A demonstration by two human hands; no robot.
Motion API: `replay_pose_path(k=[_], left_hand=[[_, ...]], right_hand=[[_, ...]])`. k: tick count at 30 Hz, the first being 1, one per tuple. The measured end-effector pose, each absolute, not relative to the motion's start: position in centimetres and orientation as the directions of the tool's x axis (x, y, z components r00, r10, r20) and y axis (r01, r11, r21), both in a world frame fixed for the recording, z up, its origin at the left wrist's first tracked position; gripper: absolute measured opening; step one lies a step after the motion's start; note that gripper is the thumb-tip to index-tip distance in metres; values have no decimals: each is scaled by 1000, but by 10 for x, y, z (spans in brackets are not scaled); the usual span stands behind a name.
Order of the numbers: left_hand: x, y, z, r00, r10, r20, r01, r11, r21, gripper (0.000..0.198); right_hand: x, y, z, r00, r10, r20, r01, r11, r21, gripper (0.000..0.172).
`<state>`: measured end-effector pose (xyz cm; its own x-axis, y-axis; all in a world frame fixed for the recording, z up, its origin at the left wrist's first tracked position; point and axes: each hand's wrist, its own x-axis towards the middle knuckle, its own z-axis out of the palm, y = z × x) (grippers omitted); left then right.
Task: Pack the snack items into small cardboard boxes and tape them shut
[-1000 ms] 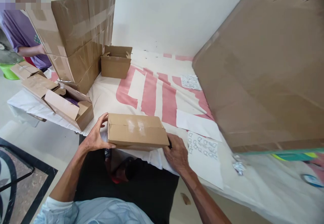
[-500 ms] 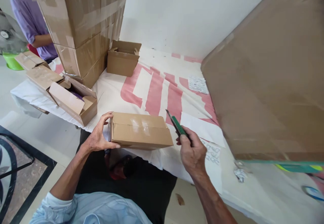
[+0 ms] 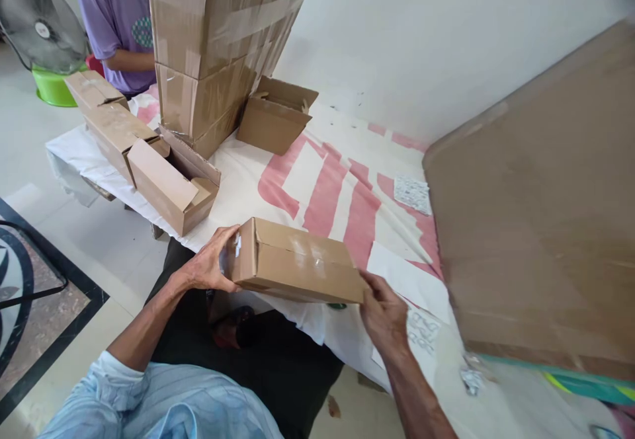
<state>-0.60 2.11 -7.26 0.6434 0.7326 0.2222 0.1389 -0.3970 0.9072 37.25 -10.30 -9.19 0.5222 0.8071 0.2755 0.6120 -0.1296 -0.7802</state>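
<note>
A small taped cardboard box [image 3: 302,250] is held between my hands above the front edge of the table. My left hand [image 3: 211,262] grips its left end, fingers over the top corner and thumb below. My right hand [image 3: 384,310] is closed on the right end, with its fingers partly hidden behind the box. A bit of a green utility knife [image 3: 337,306] shows under the box's lower edge. Whether the right hand still holds that knife or it lies on the cloth, I cannot tell.
Open cardboard box [image 3: 173,181] and closed ones stand at left. Behind them rise stacked taped cartons [image 3: 223,49]; another open box [image 3: 275,118] sits beside. A large carton [image 3: 536,207] fills the right. A person in purple [image 3: 119,29] sits beyond, near a fan [image 3: 42,26].
My right hand has moved onto the box's right end; the knife, earlier raised in it, is now mostly hidden. The box is tilted, showing its left end. The view has shifted left.
</note>
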Motion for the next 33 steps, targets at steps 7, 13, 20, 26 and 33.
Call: replay_pose_path(k=[7, 13, 20, 26, 33], left_hand=[[2, 15, -40, 648, 714, 267, 158, -468, 870, 138], [19, 7, -22, 632, 708, 316, 174, -526, 832, 140], [33, -3, -16, 604, 727, 327, 205, -538, 818, 138], [34, -6, -9, 599, 738, 310, 213, -521, 827, 132], [36, -6, -5, 597, 743, 303, 209, -509, 835, 128]], right_hand=[[306, -82, 54, 177, 783, 596, 783, 255, -568, 18], [242, -58, 107, -457, 724, 517, 757, 622, -200, 13], [232, -24, 99, -672, 699, 245, 740, 639, 208, 4], [225, -14, 112, -641, 767, 33, 743, 609, 278, 1], [224, -7, 112, -641, 766, -37, 730, 624, 280, 10]])
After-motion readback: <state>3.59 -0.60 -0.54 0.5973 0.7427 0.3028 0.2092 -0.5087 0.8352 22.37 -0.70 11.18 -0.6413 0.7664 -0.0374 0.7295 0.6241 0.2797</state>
